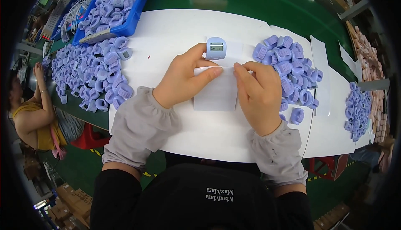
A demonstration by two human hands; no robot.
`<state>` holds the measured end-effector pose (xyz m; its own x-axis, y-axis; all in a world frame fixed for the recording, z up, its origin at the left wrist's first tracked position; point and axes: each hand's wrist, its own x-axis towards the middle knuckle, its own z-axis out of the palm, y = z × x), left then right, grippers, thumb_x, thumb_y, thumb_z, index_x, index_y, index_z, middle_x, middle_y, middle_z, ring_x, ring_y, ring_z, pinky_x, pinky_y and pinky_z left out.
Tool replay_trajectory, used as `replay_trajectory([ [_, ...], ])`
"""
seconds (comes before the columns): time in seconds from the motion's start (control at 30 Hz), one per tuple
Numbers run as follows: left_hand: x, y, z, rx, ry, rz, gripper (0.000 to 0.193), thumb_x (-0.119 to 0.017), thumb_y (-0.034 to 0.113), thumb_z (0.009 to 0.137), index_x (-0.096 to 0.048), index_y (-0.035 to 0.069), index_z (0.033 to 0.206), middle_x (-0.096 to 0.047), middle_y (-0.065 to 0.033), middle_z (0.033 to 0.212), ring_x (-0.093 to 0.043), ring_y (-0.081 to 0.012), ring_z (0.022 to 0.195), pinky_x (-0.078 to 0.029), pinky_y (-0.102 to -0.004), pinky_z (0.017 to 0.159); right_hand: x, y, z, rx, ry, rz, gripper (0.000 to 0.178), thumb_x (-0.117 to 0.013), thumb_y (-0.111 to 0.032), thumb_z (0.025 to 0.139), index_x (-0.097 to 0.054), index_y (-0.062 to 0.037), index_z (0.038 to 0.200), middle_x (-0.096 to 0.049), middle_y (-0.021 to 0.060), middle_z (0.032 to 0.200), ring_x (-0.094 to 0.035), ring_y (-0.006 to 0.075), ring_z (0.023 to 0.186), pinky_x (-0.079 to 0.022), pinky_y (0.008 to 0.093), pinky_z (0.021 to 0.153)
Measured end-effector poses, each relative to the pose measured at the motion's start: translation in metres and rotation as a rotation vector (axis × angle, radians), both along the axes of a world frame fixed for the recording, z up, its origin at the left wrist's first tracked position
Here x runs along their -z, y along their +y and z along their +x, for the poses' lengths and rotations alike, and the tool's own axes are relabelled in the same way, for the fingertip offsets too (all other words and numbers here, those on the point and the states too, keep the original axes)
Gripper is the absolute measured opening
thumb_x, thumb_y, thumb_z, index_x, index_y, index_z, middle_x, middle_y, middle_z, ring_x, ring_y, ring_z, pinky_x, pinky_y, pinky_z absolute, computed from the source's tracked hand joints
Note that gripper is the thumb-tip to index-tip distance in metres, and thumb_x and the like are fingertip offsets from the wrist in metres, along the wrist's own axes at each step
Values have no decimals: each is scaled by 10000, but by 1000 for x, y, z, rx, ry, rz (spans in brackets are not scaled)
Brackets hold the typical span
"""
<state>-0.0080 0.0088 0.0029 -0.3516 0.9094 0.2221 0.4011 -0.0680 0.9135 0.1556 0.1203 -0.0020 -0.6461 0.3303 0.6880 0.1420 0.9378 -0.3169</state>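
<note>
My left hand (184,76) is closed near the middle of the white table cover. On its index finger sits a lavender ring-shaped device (216,49) with a small grey display facing up. My left thumb presses at the top edge of a pale square sheet (214,92), just below the device. My right hand (260,90) is closed too, its thumb and index finger pinched at the sheet's top right corner. Whether a thin film lies between those fingertips is too small to tell.
Lavender ring-shaped devices lie in a pile (294,69) right of my hands and a larger pile (90,71) to the left. A blue bin (134,15) full of them stands back left. Another pile (358,111) lies far right. A person (39,109) sits at the left.
</note>
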Motion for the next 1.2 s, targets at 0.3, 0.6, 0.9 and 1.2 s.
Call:
replay_trajectory([
  [0.3,-1,0,1,1,-45,-32,378,-683,112,849,-533,-13,1173,-667,-139,1037,-671,-219,955,-504,-306,832,-2,-6,0,15,-12,-108,212,-718,21,720,-683,-41,920,-621,87,993,-573,222,750,-467,328,686],
  [0.6,0,1,-3,190,-4,-48,272,-623,89,893,-568,-15,1139,-623,-99,1059,-606,-181,980,-455,-301,881,-22,8,12,-284,-58,-612,119,-671,53,744,-610,-31,804,-610,99,1094,-565,171,890,-453,284,799],
  [0.9,0,2,3,269,202,114,189,-625,176,881,-605,25,992,-580,-98,813,-536,-279,780,-402,-373,751,-15,7,10,-399,40,-947,101,-648,66,796,-601,2,858,-569,97,1121,-524,142,958,-424,283,848],
  [1.2,1,1,4,273,207,99,165,-626,187,880,-591,39,944,-560,-80,783,-530,-269,783,-391,-366,775,-13,7,9,-392,21,-916,96,-651,67,798,-606,4,855,-573,88,1064,-531,134,937,-426,269,824],
])
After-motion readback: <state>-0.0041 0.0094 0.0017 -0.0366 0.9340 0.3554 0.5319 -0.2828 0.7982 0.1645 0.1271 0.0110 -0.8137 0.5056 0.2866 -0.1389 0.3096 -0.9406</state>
